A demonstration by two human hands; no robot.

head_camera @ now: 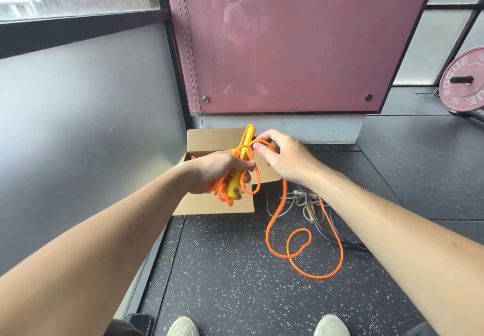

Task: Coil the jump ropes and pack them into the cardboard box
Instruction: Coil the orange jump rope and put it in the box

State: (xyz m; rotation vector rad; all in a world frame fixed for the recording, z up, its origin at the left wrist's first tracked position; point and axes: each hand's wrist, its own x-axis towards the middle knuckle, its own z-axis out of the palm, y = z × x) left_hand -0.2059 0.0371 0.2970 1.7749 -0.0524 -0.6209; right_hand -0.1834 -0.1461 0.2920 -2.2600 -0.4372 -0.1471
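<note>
A person's left hand (217,170) grips the yellow handles (234,185) and coiled loops of an orange jump rope (267,232) above an open cardboard box (214,207) by the wall; the right hand (285,157) pinches a loop, the smooth cord trailing across open speckled rubber floor (235,270) beside tangled grey ropes (337,236)

box (214,206) at wall (288,126) | rope (290,256) on floor (230,270), right | tangle (311,204) perhaps behind rope

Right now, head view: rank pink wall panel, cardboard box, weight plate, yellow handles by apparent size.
1. pink wall panel
2. cardboard box, partly covered
3. weight plate, cropped by the frame edge and farther off, so unsure against the box
4. yellow handles, in the left hand
</note>
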